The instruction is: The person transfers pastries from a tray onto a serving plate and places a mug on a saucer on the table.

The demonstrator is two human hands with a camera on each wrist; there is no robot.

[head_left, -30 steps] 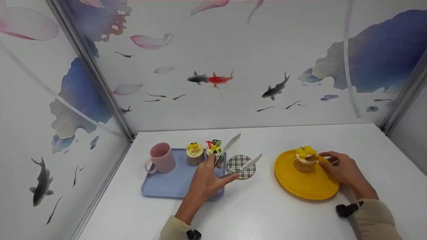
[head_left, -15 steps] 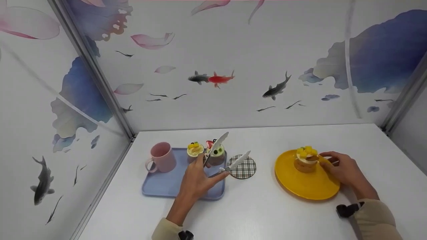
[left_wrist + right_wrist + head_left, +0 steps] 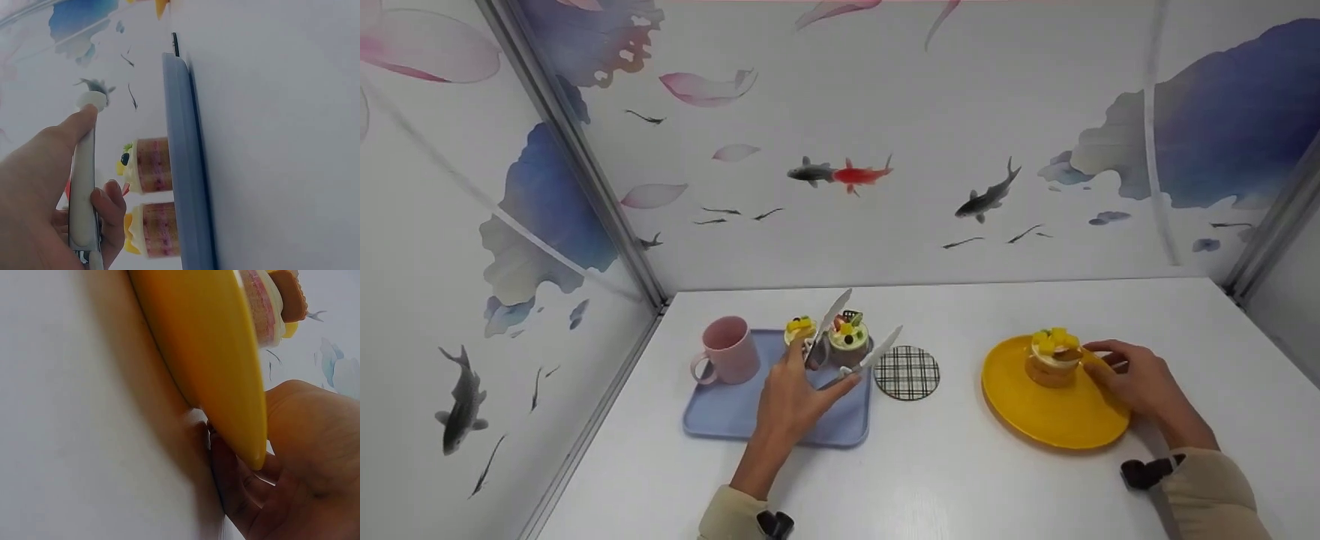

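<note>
My left hand [image 3: 787, 394] holds a pair of tongs [image 3: 877, 351] above the blue tray [image 3: 720, 420], its two arms spread wide. In the head view, a fruit-topped cup cake [image 3: 849, 346] shows between those arms; a second, yellow-topped cup cake [image 3: 799, 327] is partly hidden behind my fingers. The left wrist view shows my thumb along the white tong handle [image 3: 84, 191], with both layered cakes beyond on the tray. My right hand [image 3: 1136, 379] grips the right rim of the yellow plate [image 3: 1057, 427], fingers beneath the edge. On that plate stands a cake with yellow cubes on top [image 3: 1051, 360].
A pink mug [image 3: 729, 351] stands on the tray's left side. Just right of the tray lies a round plaid coaster [image 3: 907, 373] on the white table [image 3: 930, 472]. White panels printed with fish [image 3: 859, 175] enclose the table at the back and sides.
My left hand has moved left with the tongs. Their arms have gone from over the coaster to either side of the fruit-topped cup cake. The right hand stays at the plate.
</note>
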